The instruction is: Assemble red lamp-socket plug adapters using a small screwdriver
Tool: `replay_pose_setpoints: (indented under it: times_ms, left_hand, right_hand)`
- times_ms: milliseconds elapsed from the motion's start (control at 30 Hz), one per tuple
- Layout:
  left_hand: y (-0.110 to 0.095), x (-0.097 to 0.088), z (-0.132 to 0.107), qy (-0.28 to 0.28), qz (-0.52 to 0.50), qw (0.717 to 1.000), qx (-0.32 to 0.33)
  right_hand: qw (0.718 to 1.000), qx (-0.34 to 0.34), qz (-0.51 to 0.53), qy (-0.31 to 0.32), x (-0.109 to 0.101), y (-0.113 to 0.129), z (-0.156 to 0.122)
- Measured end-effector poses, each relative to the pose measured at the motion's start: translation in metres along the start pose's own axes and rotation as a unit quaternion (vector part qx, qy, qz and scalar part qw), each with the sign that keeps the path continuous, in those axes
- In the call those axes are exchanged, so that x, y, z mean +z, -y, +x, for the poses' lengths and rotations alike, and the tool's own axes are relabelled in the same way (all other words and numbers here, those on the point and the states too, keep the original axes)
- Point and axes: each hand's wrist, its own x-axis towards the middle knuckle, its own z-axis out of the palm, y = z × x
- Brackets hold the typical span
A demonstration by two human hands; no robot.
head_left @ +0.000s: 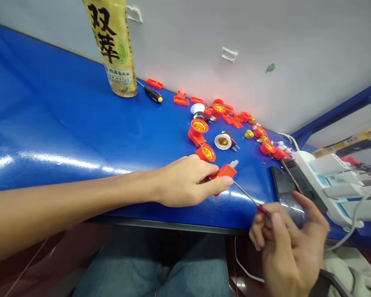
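Note:
My left hand (188, 181) is closed around an orange-red lamp-holder plug (225, 171), its thumb along the near side and a flat metal prong sticking up. In my right hand (289, 243) the fingers pinch a screwdriver (249, 195) by its dark red handle, with the index finger raised. The shaft points up and left, its tip at the plug near my left thumb; exact contact is hidden. Just beyond my left fingers lies an orange-red lamp socket (206, 153) with a brass-coloured screw shell. A white-rimmed lamp socket (223, 141) with plug pins lies behind it.
On the blue table (64, 123), more orange-red sockets (199, 126) and loose plastic parts line the wall. A yellow-labelled bottle (117, 49) stands behind, beside a black-and-yellow screwdriver (153, 94). To the right are a dark phone (286, 189) and a white power strip (334, 185) with cables.

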Motion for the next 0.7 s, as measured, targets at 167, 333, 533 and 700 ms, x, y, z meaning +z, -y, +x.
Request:
replay_pose_setpoints:
  times_ms: [167, 333, 533, 700]
  left_hand:
    - [0.000, 0.000, 0.000, 0.001, 0.027, 1.000, -0.007]
    - [0.000, 0.000, 0.000, -0.006, 0.018, 1.000, -0.005]
    - [0.001, 0.000, 0.000, -0.002, 0.029, 1.000, 0.002]
    - [0.003, 0.001, -0.001, -0.013, 0.039, 0.999, 0.010]
  right_hand:
    - [0.997, -0.039, -0.057, -0.046, 0.004, 0.000, 0.001]
    - [0.991, -0.126, -0.021, -0.045, 0.007, 0.001, 0.000]
    - [0.994, 0.012, -0.106, -0.001, -0.001, 0.000, 0.003]
    - [0.995, -0.049, -0.083, -0.019, -0.003, -0.002, 0.004]
